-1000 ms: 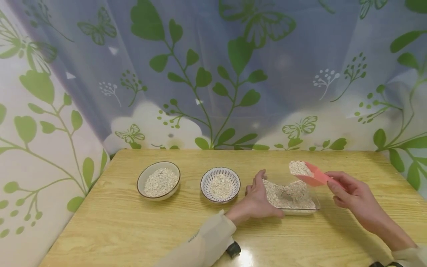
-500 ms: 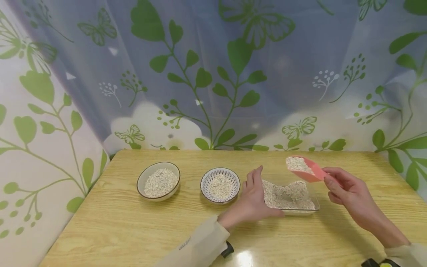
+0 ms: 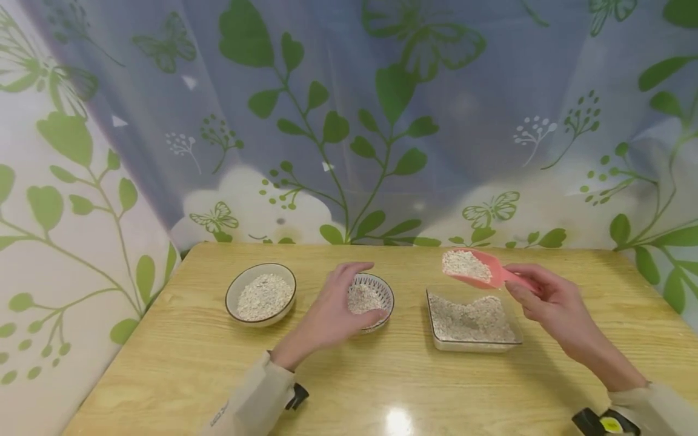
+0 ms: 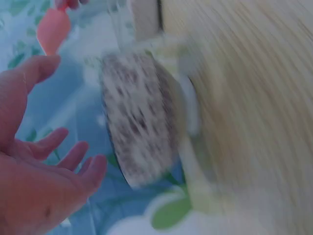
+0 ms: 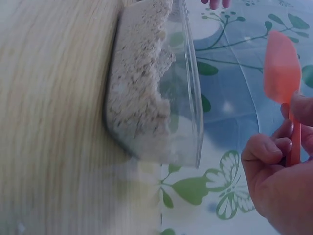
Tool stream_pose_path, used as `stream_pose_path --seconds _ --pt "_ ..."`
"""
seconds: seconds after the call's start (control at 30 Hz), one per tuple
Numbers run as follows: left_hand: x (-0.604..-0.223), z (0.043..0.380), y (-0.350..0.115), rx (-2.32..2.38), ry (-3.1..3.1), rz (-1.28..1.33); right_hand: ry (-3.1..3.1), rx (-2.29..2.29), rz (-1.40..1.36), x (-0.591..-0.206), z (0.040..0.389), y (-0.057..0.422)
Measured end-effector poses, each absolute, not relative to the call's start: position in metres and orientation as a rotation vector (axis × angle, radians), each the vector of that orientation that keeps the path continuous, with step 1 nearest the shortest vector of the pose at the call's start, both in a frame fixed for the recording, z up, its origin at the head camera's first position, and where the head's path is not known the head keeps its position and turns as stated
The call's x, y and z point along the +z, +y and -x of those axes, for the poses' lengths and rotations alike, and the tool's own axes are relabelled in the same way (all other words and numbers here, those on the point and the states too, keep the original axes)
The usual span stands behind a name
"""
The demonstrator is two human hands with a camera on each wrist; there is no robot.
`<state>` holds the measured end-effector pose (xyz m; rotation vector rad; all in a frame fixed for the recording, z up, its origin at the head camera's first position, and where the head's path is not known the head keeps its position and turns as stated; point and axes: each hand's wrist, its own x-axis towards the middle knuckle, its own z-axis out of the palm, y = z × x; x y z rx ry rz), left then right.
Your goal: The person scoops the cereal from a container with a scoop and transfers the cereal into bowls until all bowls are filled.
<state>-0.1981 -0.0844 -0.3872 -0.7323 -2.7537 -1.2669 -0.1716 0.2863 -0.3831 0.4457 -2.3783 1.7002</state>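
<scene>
My right hand grips the handle of a pink scoop, heaped with pale oat flakes. The scoop is held above the back of a clear rectangular container, where more flakes lie with a hollow in the middle. In the right wrist view the scoop shows from the side, with fingers and thumb curled round its handle. My left hand, thumb and fingers spread apart, overlaps the left side of a small patterned bowl holding some flakes. The left wrist view is blurred; its hand holds nothing.
A larger cream bowl with a dark rim, holding flakes, stands left of the left hand. All the vessels are on a light wooden table. Behind it hangs a curtain with leaves and butterflies.
My left hand has let go of the clear container and moved left to the patterned bowl. The right hand has carried the filled scoop a little to the left.
</scene>
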Motion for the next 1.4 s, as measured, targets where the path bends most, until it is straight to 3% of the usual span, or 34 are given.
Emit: stream_pose_path --seconds 0.43,0.9,1.4 --pt "-0.405 0.209 -0.113 -1.199 -2.949 0.584 -2.553 1.399 -0.443 -0.375 0.182 0.248" --pt "-0.42 0.226 -0.114 -1.351 -3.031 0.676 -2.599 1.213 -0.542 -0.379 0.19 0.195" --pt "-0.42 0.226 -0.113 -1.439 -3.015 0.651 -2.151 0.395 -1.029 -0.392 0.202 0.158"
